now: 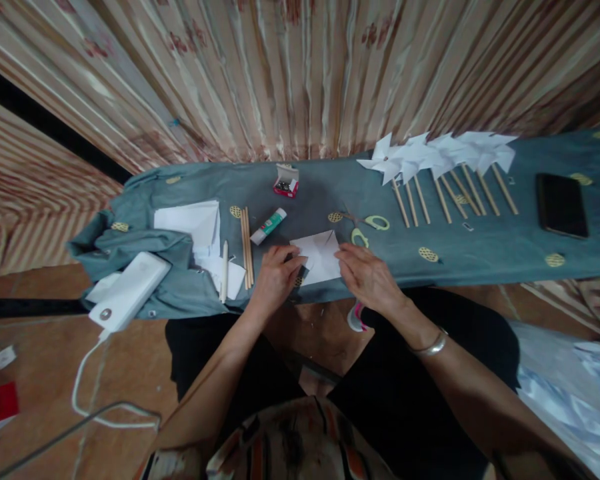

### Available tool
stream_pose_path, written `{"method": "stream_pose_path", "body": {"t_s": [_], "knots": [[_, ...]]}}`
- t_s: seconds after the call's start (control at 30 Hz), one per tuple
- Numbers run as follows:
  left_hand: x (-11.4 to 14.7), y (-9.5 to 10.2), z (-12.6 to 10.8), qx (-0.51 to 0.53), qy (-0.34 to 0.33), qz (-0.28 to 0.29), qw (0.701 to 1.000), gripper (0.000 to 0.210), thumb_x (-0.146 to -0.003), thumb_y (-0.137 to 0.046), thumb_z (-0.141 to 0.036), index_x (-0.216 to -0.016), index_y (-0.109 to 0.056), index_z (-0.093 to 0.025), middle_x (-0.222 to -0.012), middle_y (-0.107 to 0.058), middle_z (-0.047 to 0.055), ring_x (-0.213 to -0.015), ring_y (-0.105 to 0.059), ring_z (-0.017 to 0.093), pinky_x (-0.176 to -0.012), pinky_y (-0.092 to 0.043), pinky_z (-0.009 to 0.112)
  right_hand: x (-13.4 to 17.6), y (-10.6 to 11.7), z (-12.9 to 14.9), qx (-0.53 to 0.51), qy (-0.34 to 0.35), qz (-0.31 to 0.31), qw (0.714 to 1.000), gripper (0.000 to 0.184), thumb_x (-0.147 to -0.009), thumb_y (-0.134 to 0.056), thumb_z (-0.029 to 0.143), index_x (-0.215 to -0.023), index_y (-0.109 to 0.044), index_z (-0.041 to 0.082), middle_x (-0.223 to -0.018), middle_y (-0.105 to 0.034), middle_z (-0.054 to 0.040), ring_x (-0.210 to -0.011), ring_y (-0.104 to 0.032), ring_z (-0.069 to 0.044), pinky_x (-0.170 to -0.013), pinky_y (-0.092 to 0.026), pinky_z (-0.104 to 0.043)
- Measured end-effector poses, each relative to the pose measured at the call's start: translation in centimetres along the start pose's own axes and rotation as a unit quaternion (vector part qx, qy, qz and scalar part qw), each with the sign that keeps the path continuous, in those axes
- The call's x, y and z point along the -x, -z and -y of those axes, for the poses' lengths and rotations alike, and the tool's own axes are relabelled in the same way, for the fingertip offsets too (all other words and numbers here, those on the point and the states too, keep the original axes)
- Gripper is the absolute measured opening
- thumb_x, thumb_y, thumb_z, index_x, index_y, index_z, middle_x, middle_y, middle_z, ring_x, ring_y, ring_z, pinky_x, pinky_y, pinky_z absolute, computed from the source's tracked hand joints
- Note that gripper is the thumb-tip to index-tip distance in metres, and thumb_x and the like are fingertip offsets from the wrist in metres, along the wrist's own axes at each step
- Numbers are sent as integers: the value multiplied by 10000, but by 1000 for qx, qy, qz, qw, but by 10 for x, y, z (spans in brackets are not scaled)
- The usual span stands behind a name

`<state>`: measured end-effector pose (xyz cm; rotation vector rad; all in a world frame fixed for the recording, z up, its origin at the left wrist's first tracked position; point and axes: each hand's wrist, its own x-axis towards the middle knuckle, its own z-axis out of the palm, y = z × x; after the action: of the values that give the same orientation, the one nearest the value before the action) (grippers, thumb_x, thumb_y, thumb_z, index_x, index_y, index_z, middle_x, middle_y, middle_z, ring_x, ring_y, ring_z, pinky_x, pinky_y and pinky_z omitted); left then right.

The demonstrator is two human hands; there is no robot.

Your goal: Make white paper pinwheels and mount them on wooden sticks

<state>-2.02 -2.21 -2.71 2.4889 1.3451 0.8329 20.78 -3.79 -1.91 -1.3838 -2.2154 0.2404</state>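
Observation:
A small square of white paper (pixel 321 261) with cuts running in from its corners lies near the front edge of the cloth. My left hand (pixel 279 272) pinches its left side between thumb and fingers. On the opposite side, my right hand (pixel 367 273) grips the right edge, fingers closed. Just beyond the paper are scissors (pixel 361 230) with light green handles, blades pointing left. A glue stick (pixel 269 227) lies beyond my left hand, and a small open red box (pixel 286 181) with shiny bits inside stands farther back.
Several white paper pinwheels (pixel 430 157) on sticks lie at the back right, with a black phone (pixel 563 205) beyond them. To the left are wooden sticks (pixel 247 247), a white pen (pixel 225 272), stacked paper (pixel 190 220) and a white power bank (pixel 130 291) with a cable.

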Motion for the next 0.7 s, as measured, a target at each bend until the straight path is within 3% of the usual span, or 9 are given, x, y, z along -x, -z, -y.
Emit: {"method": "stream_pose_path", "body": {"t_s": [0.3, 0.7], "knots": [[12, -5, -32, 18, -20, -29, 999, 225, -925, -561, -246, -1132, -642, -216, -1180, -627, 111, -1099, -536, 249, -884, -460, 433, 1, 0, 1, -1, -5, 18, 1000, 261, -899, -449, 161, -1005, -687, 177, -1137, -686, -142, -1049, -649, -281, -980, -500, -471], [2, -1, -2, 68, 39, -53, 996, 214, -922, -545, -201, -1096, -669, -217, -1162, -637, 104, -1092, -560, 240, -929, -484, 457, 1, 1, 0, -18, -9, 11, 1000, 254, -900, -459, 189, -1009, -689, 176, -1159, -676, -136, -1068, -634, -291, -1013, -467, -524]]}}
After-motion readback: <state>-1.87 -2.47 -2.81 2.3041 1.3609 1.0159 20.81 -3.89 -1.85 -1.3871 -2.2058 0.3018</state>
